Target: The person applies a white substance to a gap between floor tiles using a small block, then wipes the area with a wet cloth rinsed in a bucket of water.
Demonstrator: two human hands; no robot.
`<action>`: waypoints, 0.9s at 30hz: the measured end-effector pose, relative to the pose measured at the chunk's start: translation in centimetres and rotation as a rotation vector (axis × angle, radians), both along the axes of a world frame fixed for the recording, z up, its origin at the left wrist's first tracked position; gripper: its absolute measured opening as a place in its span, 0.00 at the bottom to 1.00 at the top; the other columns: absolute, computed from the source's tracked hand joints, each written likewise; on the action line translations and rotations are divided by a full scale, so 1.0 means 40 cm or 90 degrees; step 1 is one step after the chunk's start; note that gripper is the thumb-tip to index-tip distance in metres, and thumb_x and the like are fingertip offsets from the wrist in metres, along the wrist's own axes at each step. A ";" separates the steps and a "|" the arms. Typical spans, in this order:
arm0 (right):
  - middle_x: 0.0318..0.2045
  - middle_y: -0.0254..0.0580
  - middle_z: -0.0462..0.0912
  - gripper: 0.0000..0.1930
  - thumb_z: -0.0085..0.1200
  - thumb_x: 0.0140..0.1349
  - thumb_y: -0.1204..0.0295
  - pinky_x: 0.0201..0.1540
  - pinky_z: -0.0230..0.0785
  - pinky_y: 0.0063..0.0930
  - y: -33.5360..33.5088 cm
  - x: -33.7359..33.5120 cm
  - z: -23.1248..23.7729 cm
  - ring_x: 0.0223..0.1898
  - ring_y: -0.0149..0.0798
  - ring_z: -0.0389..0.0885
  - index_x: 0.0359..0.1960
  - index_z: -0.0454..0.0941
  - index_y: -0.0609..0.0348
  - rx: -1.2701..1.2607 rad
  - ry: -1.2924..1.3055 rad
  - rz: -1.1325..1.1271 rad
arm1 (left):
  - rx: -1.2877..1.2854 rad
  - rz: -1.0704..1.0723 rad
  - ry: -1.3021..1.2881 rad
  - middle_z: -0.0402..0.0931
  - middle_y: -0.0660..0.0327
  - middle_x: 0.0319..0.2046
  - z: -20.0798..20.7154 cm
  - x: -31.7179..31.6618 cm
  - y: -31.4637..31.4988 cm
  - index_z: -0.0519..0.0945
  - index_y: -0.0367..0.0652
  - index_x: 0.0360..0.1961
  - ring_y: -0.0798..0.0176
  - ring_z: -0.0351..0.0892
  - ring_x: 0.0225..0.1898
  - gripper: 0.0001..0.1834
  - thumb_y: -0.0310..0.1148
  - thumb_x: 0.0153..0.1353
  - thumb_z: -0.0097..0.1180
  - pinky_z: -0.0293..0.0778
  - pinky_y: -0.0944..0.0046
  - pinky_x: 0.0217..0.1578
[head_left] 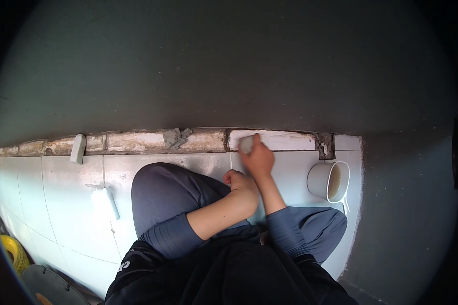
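The right hand [259, 160] is closed around a grey piece [246, 145], pressed to the strip [277, 140] at the foot of the far wall [239, 76]. The left hand [232, 179] is curled in, nearer the body; I cannot tell if it holds anything. The stretch at the right hand is mostly white, so it looks largely done, though its far edge seems rough. Left of it the strip is brown and flaking, with a grey clump [177, 138] on it; that length appears left to do. A mug [320, 180] of cloudy liquid stands to the right.
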State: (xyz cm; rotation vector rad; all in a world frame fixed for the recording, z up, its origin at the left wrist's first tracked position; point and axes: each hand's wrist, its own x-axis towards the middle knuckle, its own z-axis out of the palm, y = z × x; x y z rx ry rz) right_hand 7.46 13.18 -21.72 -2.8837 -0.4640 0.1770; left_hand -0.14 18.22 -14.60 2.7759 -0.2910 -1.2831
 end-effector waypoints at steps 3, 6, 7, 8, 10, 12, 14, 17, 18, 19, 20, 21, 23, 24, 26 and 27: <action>0.23 0.46 0.79 0.22 0.58 0.47 0.55 0.28 0.71 0.43 0.004 -0.005 0.009 0.27 0.50 0.80 0.36 0.66 0.55 0.010 -0.008 0.052 | 0.036 0.016 0.048 0.77 0.57 0.42 0.025 -0.006 0.014 0.80 0.44 0.41 0.55 0.73 0.44 0.16 0.34 0.50 0.54 0.62 0.52 0.39; 0.22 0.45 0.79 0.22 0.58 0.47 0.54 0.28 0.71 0.43 -0.085 0.056 0.027 0.26 0.49 0.80 0.36 0.67 0.55 0.015 -0.011 0.000 | 0.006 0.023 0.034 0.76 0.54 0.40 0.023 -0.013 0.027 0.80 0.42 0.40 0.52 0.73 0.41 0.16 0.34 0.48 0.55 0.63 0.50 0.36; 0.22 0.45 0.79 0.22 0.57 0.48 0.53 0.27 0.71 0.42 -0.115 0.071 0.034 0.26 0.48 0.80 0.36 0.67 0.55 0.024 -0.029 -0.013 | -0.019 0.028 0.017 0.76 0.52 0.38 0.018 -0.012 0.022 0.79 0.40 0.39 0.48 0.73 0.38 0.16 0.34 0.47 0.56 0.63 0.47 0.33; 0.22 0.44 0.79 0.23 0.57 0.48 0.53 0.28 0.71 0.42 -0.130 0.080 0.030 0.26 0.48 0.79 0.38 0.67 0.55 0.032 -0.040 -0.006 | -0.022 0.030 0.016 0.76 0.52 0.38 0.015 -0.010 0.015 0.79 0.40 0.39 0.48 0.73 0.38 0.16 0.34 0.47 0.56 0.63 0.47 0.33; 0.23 0.44 0.79 0.23 0.57 0.48 0.54 0.29 0.71 0.43 -0.111 0.071 0.023 0.27 0.48 0.80 0.39 0.68 0.54 0.022 -0.014 0.007 | -0.001 -0.016 0.003 0.76 0.53 0.38 0.007 -0.004 0.001 0.79 0.40 0.39 0.48 0.73 0.38 0.17 0.34 0.47 0.56 0.63 0.47 0.33; 0.26 0.44 0.80 0.23 0.57 0.48 0.55 0.30 0.71 0.43 -0.052 0.048 0.013 0.29 0.49 0.80 0.42 0.68 0.54 0.015 -0.002 0.063 | 0.001 -0.012 0.004 0.76 0.53 0.38 0.005 -0.002 0.001 0.79 0.40 0.39 0.49 0.73 0.38 0.17 0.33 0.47 0.56 0.63 0.47 0.33; 0.23 0.46 0.78 0.26 0.58 0.47 0.53 0.29 0.70 0.41 -0.027 0.036 0.007 0.27 0.50 0.79 0.42 0.67 0.55 0.036 -0.017 0.105 | 0.008 -0.012 0.012 0.76 0.54 0.38 0.003 -0.004 0.006 0.79 0.40 0.39 0.49 0.73 0.38 0.17 0.33 0.47 0.57 0.63 0.48 0.33; 0.24 0.45 0.79 0.26 0.58 0.47 0.54 0.29 0.71 0.41 -0.073 0.060 0.018 0.28 0.49 0.79 0.44 0.68 0.55 0.032 -0.014 0.090 | -0.009 -0.014 0.038 0.76 0.53 0.37 0.005 -0.008 0.019 0.79 0.40 0.39 0.49 0.73 0.37 0.16 0.33 0.46 0.57 0.63 0.48 0.33; 0.25 0.45 0.79 0.25 0.57 0.48 0.54 0.29 0.71 0.41 -0.108 0.081 0.024 0.28 0.49 0.80 0.44 0.67 0.56 0.025 0.002 0.064 | -0.014 -0.006 0.036 0.76 0.53 0.37 0.008 -0.009 0.021 0.79 0.39 0.39 0.50 0.73 0.37 0.17 0.32 0.46 0.57 0.63 0.48 0.33; 0.25 0.45 0.79 0.28 0.57 0.48 0.54 0.29 0.71 0.41 -0.149 0.101 0.018 0.28 0.47 0.80 0.47 0.67 0.57 0.006 -0.019 0.044 | -0.019 0.006 0.035 0.76 0.52 0.37 0.012 -0.010 0.020 0.79 0.39 0.39 0.50 0.73 0.37 0.17 0.32 0.46 0.57 0.63 0.48 0.32; 0.25 0.45 0.79 0.28 0.57 0.49 0.54 0.29 0.71 0.41 -0.165 0.111 0.023 0.27 0.47 0.79 0.48 0.68 0.57 -0.006 0.001 0.020 | -0.021 0.008 0.037 0.76 0.52 0.37 0.009 -0.008 0.017 0.79 0.39 0.39 0.50 0.73 0.37 0.17 0.32 0.46 0.57 0.63 0.48 0.32; 0.25 0.44 0.79 0.28 0.56 0.49 0.54 0.29 0.71 0.40 -0.176 0.117 0.023 0.27 0.46 0.79 0.49 0.68 0.57 -0.019 0.021 -0.005 | -0.015 -0.018 0.039 0.76 0.52 0.37 0.007 -0.004 0.012 0.79 0.39 0.39 0.49 0.73 0.38 0.17 0.32 0.46 0.56 0.63 0.48 0.33; 0.25 0.44 0.79 0.27 0.57 0.48 0.55 0.28 0.71 0.41 -0.137 0.090 0.016 0.27 0.47 0.79 0.47 0.68 0.57 0.006 -0.054 0.027 | -0.010 -0.052 0.034 0.76 0.51 0.37 0.002 0.001 0.002 0.79 0.39 0.40 0.49 0.74 0.38 0.17 0.33 0.47 0.56 0.63 0.48 0.33; 0.25 0.44 0.79 0.26 0.57 0.48 0.56 0.28 0.71 0.41 -0.102 0.072 0.011 0.27 0.48 0.79 0.47 0.68 0.55 0.033 -0.030 0.051 | -0.013 -0.036 0.030 0.76 0.51 0.37 -0.009 -0.002 0.001 0.79 0.39 0.40 0.49 0.74 0.38 0.17 0.33 0.47 0.56 0.63 0.48 0.34; 0.26 0.45 0.79 0.27 0.57 0.48 0.56 0.29 0.71 0.41 -0.031 0.036 -0.007 0.28 0.49 0.79 0.49 0.68 0.52 0.039 -0.022 0.116 | -0.015 -0.024 0.026 0.76 0.50 0.37 -0.010 -0.002 0.000 0.79 0.38 0.40 0.49 0.74 0.38 0.17 0.33 0.47 0.55 0.63 0.47 0.34; 0.27 0.45 0.80 0.27 0.57 0.48 0.56 0.30 0.71 0.41 -0.007 0.028 -0.001 0.28 0.49 0.79 0.49 0.68 0.52 0.034 0.001 0.140 | 0.010 -0.007 0.036 0.76 0.54 0.40 -0.005 -0.003 0.002 0.79 0.42 0.41 0.52 0.74 0.41 0.17 0.34 0.49 0.54 0.63 0.49 0.37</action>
